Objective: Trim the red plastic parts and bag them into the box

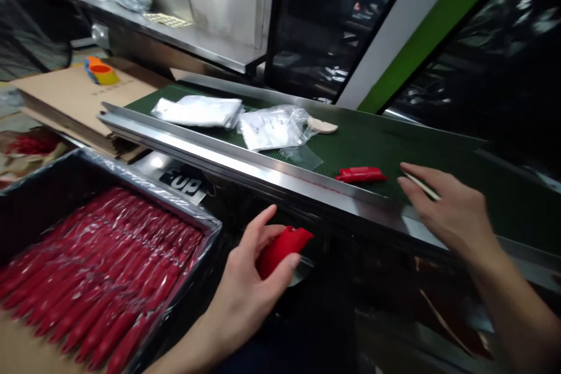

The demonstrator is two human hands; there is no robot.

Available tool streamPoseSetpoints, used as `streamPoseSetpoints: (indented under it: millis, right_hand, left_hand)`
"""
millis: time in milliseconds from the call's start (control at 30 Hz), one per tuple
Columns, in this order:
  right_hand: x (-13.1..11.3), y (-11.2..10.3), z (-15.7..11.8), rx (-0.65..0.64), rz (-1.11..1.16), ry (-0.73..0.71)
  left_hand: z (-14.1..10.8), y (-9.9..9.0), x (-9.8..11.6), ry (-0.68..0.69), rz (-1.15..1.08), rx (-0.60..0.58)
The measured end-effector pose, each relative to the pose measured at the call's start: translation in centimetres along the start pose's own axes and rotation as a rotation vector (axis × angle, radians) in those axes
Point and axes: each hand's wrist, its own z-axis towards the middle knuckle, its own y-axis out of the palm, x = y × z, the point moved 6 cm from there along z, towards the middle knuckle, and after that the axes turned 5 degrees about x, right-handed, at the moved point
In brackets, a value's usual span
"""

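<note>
My left hand [249, 280] is wrapped round a red plastic piece [284, 248] in front of the conveyor's metal edge. Over the green belt [377, 143], my right hand [456, 210] pinches a thin pale stick-like tool [421, 185] between thumb and fingers. Another red piece [362, 174] lies on the belt beside the metal rail, left of my right hand. Farther left on the belt are clear plastic bags [274, 127] and a folded white stack of bags [199, 111]. A pale flat object [323, 125] touches the clear bags.
At the lower left, a lined box [151, 178] holds several wrapped red pieces [114, 269]. Flat cardboard [65, 96] with an orange and blue tape roll [101, 72] is at the upper left. The metal rail [245, 160] runs along the belt's near side.
</note>
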Motion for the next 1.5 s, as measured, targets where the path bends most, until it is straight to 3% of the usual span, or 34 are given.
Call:
streamPoseSetpoints:
  millis: [67, 133, 200, 267, 333, 400, 500, 633, 700, 833, 1033, 1233, 1367, 1500]
  right_hand:
    - [-5.1, 0.1, -1.5, -0.072, 0.247, 0.062]
    - [-10.4, 1.1, -3.5, -0.309, 0.55, 0.116]
    - [-14.0, 1.3, -4.8, -0.339, 0.716, 0.135]
    - [-15.4, 1.5, -5.6, -0.307, 0.786, 0.138]
    - [-15.4, 1.4, -6.0, -0.255, 0.785, 0.093]
    - [-14.7, 0.6, -6.2, -0.159, 0.719, 0.016]
    - [-14.2, -1.3, -6.3, -0.035, 0.56, -0.114]
    - [-14.1, -2.4, -6.5, 0.028, 0.477, -0.167]
    - [-13.8, -2.3, -6.8, 0.05, 0.461, -0.147]
    - [-12.9, -1.2, -8.0, 0.05, 0.463, -0.097]
    - [-11.2, 0.7, -9.6, 0.028, 0.585, 0.243]
    - [-8.7, 4.2, -12.3, -0.204, 0.816, 0.716]
    - [-8.8, 5.6, -12.7, -0.28, 1.091, 1.017]
    - [-10.5, 6.0, -11.6, -0.361, 1.318, 1.171]
  left_hand:
    - [0.1, 0.0, -0.1, 0.12, 0.15, -0.035]
    - [0.0, 0.3, -0.2, 0.252, 0.259, -0.085]
    - [-0.2, 0.8, -0.4, 0.373, 0.342, -0.158]
    - [-0.5, 1.2, -0.5, 0.491, 0.413, -0.216]
    - [-0.7, 1.2, -0.4, 0.603, 0.451, -0.218]
    - [-0.6, 0.6, -0.2, 0.645, 0.441, -0.14]
    - [0.3, -0.8, -0.8, 0.423, 0.305, -0.007]
    - [0.8, -1.2, -2.3, 0.032, 0.024, -0.002]
    - [0.6, -1.2, -2.3, -0.014, -0.061, 0.022]
    - [0.3, -1.3, -1.8, 0.047, -0.047, 0.051]
    - [0.0, -1.5, -0.8, 0.293, -0.002, -0.012]
    - [-0.1, -1.9, -0.8, 0.371, 0.08, -0.028]
    - [0.3, -2.1, -1.7, 0.269, 0.082, -0.005]
    - [0.9, -2.5, -3.4, 0.067, -0.045, 0.044]
